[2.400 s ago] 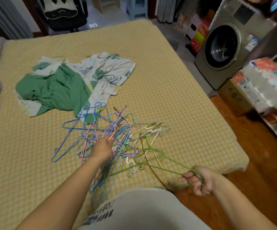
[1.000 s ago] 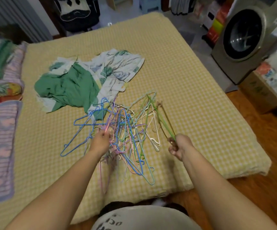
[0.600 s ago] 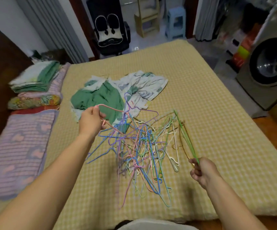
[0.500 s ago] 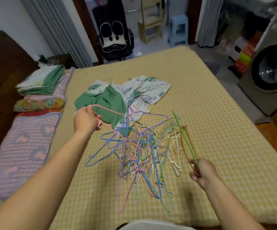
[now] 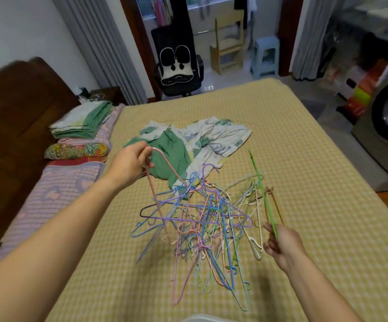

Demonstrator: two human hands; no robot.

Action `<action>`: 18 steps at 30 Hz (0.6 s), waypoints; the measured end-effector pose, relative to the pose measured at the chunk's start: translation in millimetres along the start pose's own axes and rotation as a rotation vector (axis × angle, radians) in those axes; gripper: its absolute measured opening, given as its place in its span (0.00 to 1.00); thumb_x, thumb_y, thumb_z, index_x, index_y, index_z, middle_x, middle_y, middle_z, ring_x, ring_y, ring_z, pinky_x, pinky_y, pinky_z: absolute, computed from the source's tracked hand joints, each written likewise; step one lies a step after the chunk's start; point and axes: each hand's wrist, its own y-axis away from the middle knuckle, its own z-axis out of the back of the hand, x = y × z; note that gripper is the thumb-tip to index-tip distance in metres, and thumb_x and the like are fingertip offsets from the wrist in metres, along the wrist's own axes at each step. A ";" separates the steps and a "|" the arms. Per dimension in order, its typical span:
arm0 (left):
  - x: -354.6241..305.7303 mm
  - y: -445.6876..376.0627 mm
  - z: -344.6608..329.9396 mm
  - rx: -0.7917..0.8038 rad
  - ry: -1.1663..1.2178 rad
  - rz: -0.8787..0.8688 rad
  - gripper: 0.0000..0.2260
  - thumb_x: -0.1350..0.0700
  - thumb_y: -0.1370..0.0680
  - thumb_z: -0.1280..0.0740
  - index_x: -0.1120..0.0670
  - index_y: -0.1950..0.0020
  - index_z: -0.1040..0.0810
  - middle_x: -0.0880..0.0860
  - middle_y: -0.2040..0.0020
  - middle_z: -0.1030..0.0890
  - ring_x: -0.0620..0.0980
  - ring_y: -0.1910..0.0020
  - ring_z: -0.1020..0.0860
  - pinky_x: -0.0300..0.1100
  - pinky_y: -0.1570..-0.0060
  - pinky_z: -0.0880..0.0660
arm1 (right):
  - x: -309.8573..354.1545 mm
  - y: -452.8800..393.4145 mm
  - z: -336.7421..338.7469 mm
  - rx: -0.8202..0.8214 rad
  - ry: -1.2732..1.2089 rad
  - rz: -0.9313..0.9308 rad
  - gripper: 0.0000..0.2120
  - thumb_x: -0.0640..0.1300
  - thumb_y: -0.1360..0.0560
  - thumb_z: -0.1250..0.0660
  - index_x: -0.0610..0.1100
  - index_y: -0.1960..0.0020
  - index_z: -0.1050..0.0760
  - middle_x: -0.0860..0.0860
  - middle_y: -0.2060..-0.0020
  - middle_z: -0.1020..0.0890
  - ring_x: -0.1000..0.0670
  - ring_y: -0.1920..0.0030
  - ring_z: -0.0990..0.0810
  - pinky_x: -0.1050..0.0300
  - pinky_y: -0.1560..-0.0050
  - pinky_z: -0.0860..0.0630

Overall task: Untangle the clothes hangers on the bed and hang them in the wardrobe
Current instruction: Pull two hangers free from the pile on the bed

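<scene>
Lifted since the earlier frames, the left hand [image 5: 130,165] now pinches a pink wire hanger [image 5: 159,201] high, dragging the tangle of thin coloured wire hangers [image 5: 202,226] partly off the yellow checked bed [image 5: 304,159]. The right hand [image 5: 281,242] grips a green hanger [image 5: 262,194] and a brown one [image 5: 275,203], seemingly freed. I judge the task barely started: two hangers out, roughly a dozen or more knotted, too snarled to count, none hung; no wardrobe shows. One crumpled green-and-white cloth [image 5: 188,145] lies behind.
</scene>
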 end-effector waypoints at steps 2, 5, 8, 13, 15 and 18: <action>-1.3 -2.6 5.7 0.036 0.004 -0.022 0.11 0.56 0.16 0.41 0.59 0.53 0.24 0.57 0.65 0.16 0.58 0.67 0.17 0.50 0.64 0.18 | 3.6 0.8 -1.4 0.013 -0.010 0.005 0.06 0.37 0.23 0.38 0.38 0.49 0.23 0.53 0.79 0.39 0.56 0.83 0.41 0.63 0.76 0.35; -1.7 -1.5 12.8 0.083 0.133 -0.015 0.12 0.55 0.16 0.42 0.58 0.54 0.25 0.59 0.67 0.19 0.61 0.65 0.17 0.58 0.58 0.18 | 13.0 5.1 -4.9 0.058 -0.017 0.023 0.03 0.37 0.22 0.37 0.41 0.54 0.25 0.53 0.79 0.39 0.55 0.81 0.42 0.62 0.75 0.33; -9.0 5.6 18.1 0.127 0.321 0.000 0.12 0.55 0.15 0.43 0.57 0.55 0.26 0.57 0.70 0.25 0.62 0.65 0.18 0.62 0.54 0.21 | 23.5 9.3 -10.5 0.141 -0.011 0.081 0.06 0.36 0.22 0.35 0.43 0.57 0.27 0.55 0.81 0.37 0.57 0.83 0.41 0.58 0.66 0.28; -22.1 13.8 26.1 0.141 0.482 -0.034 0.12 0.54 0.15 0.43 0.56 0.55 0.26 0.54 0.72 0.33 0.55 0.72 0.25 0.61 0.56 0.19 | 47.7 1.9 -29.4 0.161 0.044 0.284 0.06 0.37 0.21 0.36 0.41 0.52 0.20 0.50 0.63 0.17 0.51 0.68 0.18 0.58 0.59 0.19; -27.8 15.8 28.7 0.146 0.534 -0.031 0.12 0.54 0.15 0.43 0.57 0.55 0.27 0.53 0.73 0.34 0.53 0.74 0.28 0.60 0.58 0.18 | 54.6 -4.6 -32.9 0.075 0.227 0.460 0.09 0.41 0.20 0.37 0.42 0.54 0.19 0.46 0.60 0.16 0.48 0.60 0.19 0.54 0.54 0.25; -29.0 17.4 35.0 0.138 0.587 -0.020 0.12 0.53 0.15 0.43 0.55 0.55 0.27 0.52 0.73 0.35 0.52 0.75 0.30 0.59 0.60 0.18 | 52.6 -7.9 -19.5 0.044 0.413 0.572 0.12 0.45 0.18 0.41 0.43 0.51 0.20 0.47 0.53 0.17 0.47 0.51 0.22 0.53 0.52 0.30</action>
